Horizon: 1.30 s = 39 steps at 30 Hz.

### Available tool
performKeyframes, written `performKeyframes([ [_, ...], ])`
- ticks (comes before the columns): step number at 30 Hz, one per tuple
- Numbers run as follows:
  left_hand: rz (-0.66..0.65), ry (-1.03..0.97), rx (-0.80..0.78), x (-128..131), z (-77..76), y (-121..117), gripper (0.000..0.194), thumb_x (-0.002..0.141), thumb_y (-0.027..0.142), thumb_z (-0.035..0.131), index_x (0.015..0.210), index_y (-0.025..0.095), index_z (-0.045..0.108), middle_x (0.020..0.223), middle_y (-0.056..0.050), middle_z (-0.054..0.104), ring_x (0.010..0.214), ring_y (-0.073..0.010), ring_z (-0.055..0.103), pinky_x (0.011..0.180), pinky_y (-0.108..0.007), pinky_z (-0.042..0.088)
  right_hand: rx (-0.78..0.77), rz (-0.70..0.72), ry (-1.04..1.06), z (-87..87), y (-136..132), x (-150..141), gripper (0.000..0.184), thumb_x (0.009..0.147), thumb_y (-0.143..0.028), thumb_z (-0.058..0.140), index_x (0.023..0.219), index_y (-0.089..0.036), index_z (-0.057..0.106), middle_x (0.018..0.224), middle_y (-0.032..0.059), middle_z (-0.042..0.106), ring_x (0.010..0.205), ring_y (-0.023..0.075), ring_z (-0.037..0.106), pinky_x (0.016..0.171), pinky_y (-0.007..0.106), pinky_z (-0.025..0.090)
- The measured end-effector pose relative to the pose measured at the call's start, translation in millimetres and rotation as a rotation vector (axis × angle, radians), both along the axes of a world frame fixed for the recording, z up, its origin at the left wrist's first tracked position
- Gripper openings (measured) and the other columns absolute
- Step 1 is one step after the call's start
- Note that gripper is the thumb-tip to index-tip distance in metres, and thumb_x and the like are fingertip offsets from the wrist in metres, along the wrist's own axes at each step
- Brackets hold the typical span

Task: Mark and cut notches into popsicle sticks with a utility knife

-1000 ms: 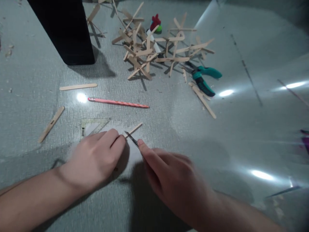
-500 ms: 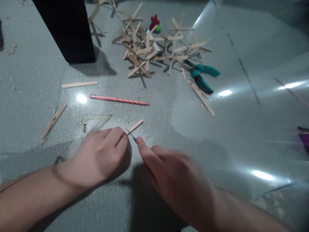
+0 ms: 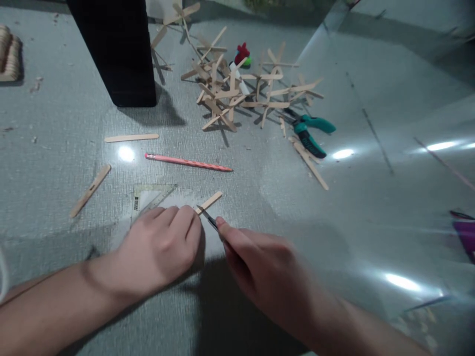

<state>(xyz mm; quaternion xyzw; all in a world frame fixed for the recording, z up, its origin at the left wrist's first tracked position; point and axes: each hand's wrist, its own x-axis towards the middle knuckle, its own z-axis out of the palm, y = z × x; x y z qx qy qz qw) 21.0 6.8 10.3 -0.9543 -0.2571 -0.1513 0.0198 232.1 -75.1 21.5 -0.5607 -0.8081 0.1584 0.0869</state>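
My left hand (image 3: 165, 244) is closed on a wooden craft stick (image 3: 211, 200), pressing it down on a white sheet (image 3: 178, 198). The stick's far end sticks out past my fingers; the rest is hidden under them. In my right hand (image 3: 256, 262) is a craft knife (image 3: 211, 220), its handle mostly covered by my fingers. The blade lies across the stick just beside my left knuckles. A clear set square (image 3: 139, 197) lies beyond my left hand, partly covered by it. Past that is a red pencil (image 3: 189, 162).
Two loose craft sticks (image 3: 131, 138) (image 3: 91, 191) lie at the left. At the back, a dark upright block (image 3: 118, 54) stands near a heap of joined sticks (image 3: 222, 94). Green-handled pliers (image 3: 309, 133) rest on the right. Stacked sticks (image 3: 10, 54) sit at the far left.
The view has shifted, so the table's things appear a little lower and mostly further right. The knife blade now shows broader across the stick. Both hands keep their holds.
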Motion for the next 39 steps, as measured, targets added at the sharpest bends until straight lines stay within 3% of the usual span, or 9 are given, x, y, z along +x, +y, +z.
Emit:
performKeyframes([
  [4, 0.009, -0.016, -0.006, -3, -3.1, -2, 0.014, 0.088, 0.005, 0.057, 0.089, 0.013, 0.068, 0.076, -0.006, 0.065, 0.065, -0.0221, 0.059, 0.054, -0.035, 0.044, 0.067, 0.021, -0.074, 0.7, 1, -1, 0.049, 0.094, -0.007, 0.048, 0.14, -0.013, 0.063, 0.073, 0.0006, 0.071, 0.054, 0.0158, 0.066, 0.052, 0.028, 0.043],
  [7, 0.007, -0.028, -0.016, -5, -3.5, -1, 0.019, 0.09, 0.002, 0.052, 0.092, 0.012, 0.067, 0.082, -0.007, 0.068, 0.068, -0.0219, 0.062, 0.056, -0.034, 0.047, 0.066, 0.018, -0.116, 2.1, 0, -3, 0.052, 0.09, -0.006, 0.053, 0.14, -0.014, 0.064, 0.074, 0.0003, 0.072, 0.052, 0.0146, 0.064, 0.051, 0.027, 0.04],
  [16, -0.019, 0.002, 0.005, 3, -0.9, -1, 0.016, 0.085, 0.004, 0.055, 0.078, 0.019, 0.059, 0.07, -0.003, 0.057, 0.058, -0.0216, 0.054, 0.051, -0.036, 0.042, 0.045, -0.016, -0.088, 9.0, 6, -4, 0.049, 0.089, -0.007, 0.058, 0.136, -0.014, 0.067, 0.072, -0.0008, 0.075, 0.054, 0.0161, 0.07, 0.051, 0.028, 0.045],
  [24, 0.024, -0.006, -0.072, 3, -2.7, -2, 0.017, 0.088, 0.008, 0.056, 0.076, 0.021, 0.056, 0.07, -0.002, 0.055, 0.059, -0.0207, 0.052, 0.052, -0.035, 0.042, 0.067, 0.052, -0.164, 7.1, 9, -9, 0.054, 0.081, -0.006, 0.063, 0.134, -0.01, 0.069, 0.07, -0.0008, 0.072, 0.051, 0.0169, 0.066, 0.05, 0.03, 0.043],
  [33, -0.017, 0.023, 0.017, 3, -2.6, -3, 0.02, 0.083, 0.0, 0.049, 0.081, 0.018, 0.058, 0.07, -0.005, 0.06, 0.058, -0.0225, 0.056, 0.048, -0.035, 0.044, -0.079, 0.021, 0.026, -1.3, 10, 1, 0.04, 0.102, -0.012, 0.047, 0.136, -0.01, 0.067, 0.081, 0.0049, 0.077, 0.066, 0.0169, 0.073, 0.061, 0.026, 0.052],
  [39, 0.012, 0.057, -0.015, 1, -3.0, 0, 0.016, 0.081, 0.002, 0.054, 0.081, 0.018, 0.058, 0.071, -0.004, 0.057, 0.058, -0.0234, 0.056, 0.048, -0.035, 0.045, -0.1, -0.03, 0.061, 0.3, 5, 1, 0.044, 0.102, -0.014, 0.046, 0.143, -0.012, 0.062, 0.085, 0.0071, 0.079, 0.068, 0.0167, 0.073, 0.065, 0.025, 0.055],
])
